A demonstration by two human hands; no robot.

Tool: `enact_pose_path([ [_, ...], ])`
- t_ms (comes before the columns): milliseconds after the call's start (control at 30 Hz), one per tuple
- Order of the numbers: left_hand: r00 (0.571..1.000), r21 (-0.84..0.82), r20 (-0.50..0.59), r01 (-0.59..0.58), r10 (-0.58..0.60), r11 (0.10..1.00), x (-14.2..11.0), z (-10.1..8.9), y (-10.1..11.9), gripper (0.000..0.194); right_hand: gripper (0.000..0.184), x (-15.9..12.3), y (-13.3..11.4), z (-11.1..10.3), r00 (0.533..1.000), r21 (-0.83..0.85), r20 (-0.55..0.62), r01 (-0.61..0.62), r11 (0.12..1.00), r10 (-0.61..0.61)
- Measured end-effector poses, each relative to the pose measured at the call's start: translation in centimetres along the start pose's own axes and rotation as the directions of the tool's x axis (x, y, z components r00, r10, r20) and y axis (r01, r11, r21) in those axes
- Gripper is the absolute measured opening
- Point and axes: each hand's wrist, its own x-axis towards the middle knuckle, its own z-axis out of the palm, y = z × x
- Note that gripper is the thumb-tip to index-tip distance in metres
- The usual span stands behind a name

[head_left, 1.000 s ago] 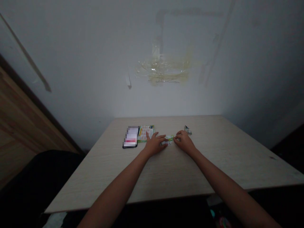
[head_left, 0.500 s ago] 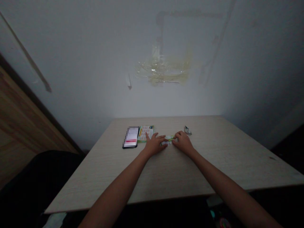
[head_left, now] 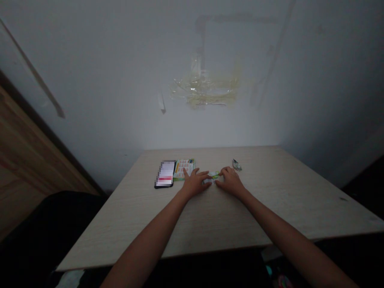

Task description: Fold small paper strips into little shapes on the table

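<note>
A small green-and-white printed paper [head_left: 215,175] lies on the table between my hands, partly covered by them. My left hand [head_left: 195,183] rests at its left end, fingers stretched and spread, the fingertips touching the paper. At the right end, my right hand [head_left: 231,181] has its fingers bent and its thumb and fingertips closed on the paper's edge. Behind my left hand is a printed card or booklet [head_left: 183,166] with a green border. A phone [head_left: 165,174] with a lit, blurred screen lies beside it on the left.
A small crumpled wrapper [head_left: 237,164] lies just beyond my right hand. The pale wooden table [head_left: 285,188] meets a wall [head_left: 120,80] at the back, where yellowed tape [head_left: 210,94] sticks. Dark fabric [head_left: 54,228] is at the left of the table.
My right thumb has shifted slightly left along the paper, and the right fingers have moved a little. My left hand stays nearly still.
</note>
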Motion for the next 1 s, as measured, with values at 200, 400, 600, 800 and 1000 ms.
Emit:
enact_pose_path([
  [200,1.000,0.011,-0.007,0.005,-0.005,1.000,0.0,0.0,0.0,0.035,0.041,-0.3,-0.3,0.0,1.000,-0.009,0.018,0.002,1.000,-0.002],
  [400,1.000,-0.002,-0.011,0.000,0.000,1.000,0.1,0.1,-0.1,0.034,0.047,-0.5,-0.1,0.2,1.000,0.017,0.023,0.021,1.000,-0.021],
  [600,1.000,-0.017,-0.016,-0.005,0.005,1.000,0.0,0.1,-0.1,0.034,0.027,-0.4,0.7,0.0,0.997,0.130,-0.013,0.080,0.988,-0.079],
  [800,1.000,0.007,0.002,0.005,-0.005,1.000,-0.1,-0.1,0.2,0.036,0.011,-0.4,1.1,-0.3,0.981,0.199,-0.071,0.189,0.962,-0.178],
  [1000,1.000,-0.015,-0.003,0.002,-0.002,1.000,0.0,-0.1,0.1,0.035,0.011,-0.3,1.5,0.0,0.990,0.124,-0.084,0.124,0.985,-0.114],
])
